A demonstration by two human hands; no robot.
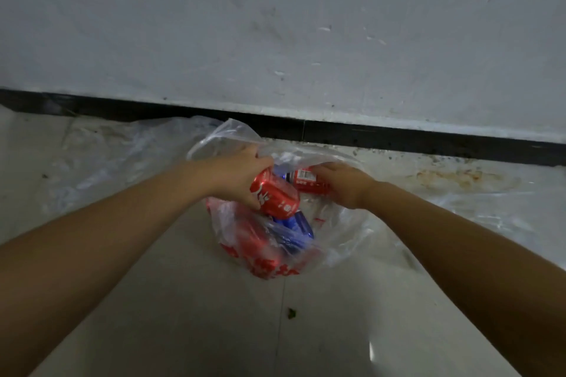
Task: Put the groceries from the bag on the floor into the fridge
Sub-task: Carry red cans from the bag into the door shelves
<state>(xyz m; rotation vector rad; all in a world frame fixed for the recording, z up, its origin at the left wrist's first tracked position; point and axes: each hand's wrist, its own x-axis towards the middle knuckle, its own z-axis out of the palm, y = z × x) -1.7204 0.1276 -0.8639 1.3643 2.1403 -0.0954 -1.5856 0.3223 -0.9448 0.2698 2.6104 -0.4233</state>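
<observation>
Down on the tiled floor (199, 315), close against the black skirting board (398, 135), a thin clear plastic bag (343, 242) with red print sags open, and both hands are inside its mouth. At about ten o'clock from the bag's middle the left hand (237, 173) is wrapped round a red cola can (274, 194) lying tilted; at one o'clock the right hand (343, 180) curls over a second red can (309, 182) lying on its side. A blue can (301, 225) and more red ones show through the film lower down. Lifting both cans straight up through the opening should go best, since the limp, crinkled film is likely to cling and drag. Smooth, rigid metal cylinders can slip, so a firm wrap round the middle seems wise. No fridge is in view.
</observation>
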